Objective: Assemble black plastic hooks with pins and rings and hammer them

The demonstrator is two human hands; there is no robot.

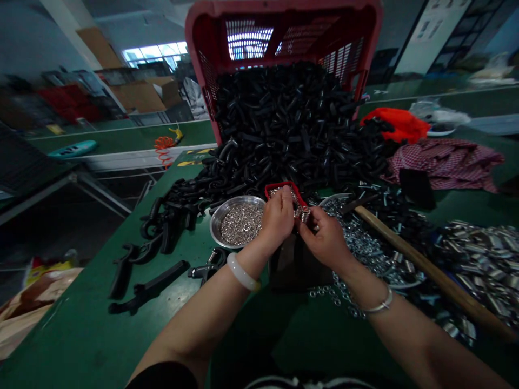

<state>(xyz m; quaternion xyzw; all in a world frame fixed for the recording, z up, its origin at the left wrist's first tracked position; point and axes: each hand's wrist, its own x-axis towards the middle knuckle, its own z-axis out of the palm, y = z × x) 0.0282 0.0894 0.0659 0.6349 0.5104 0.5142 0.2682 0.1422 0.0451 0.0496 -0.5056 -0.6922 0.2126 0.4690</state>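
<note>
My right hand (324, 240) pinches a small metal coil spring (305, 215) between thumb and fingers. Close beside it, my left hand (279, 213) is closed at the edge of a small red tray (269, 190) of tiny metal parts; what its fingers hold is hidden. A round metal bowl (214, 229) full of small rings stands just left of that hand. Below both hands sits a dark block (290, 267). Bolts and nuts (365, 237) fill a shallow dish to the right, some of them spilled onto the green table (162, 340).
A big red crate (284, 6) lies tipped at the back, black plastic parts (279, 124) pouring from it. Several black handle-like pieces (152, 283) lie left. A wooden-handled hammer (409, 251) rests across the right side, near shiny metal cylinders (482, 265) and a checked cloth (446, 156).
</note>
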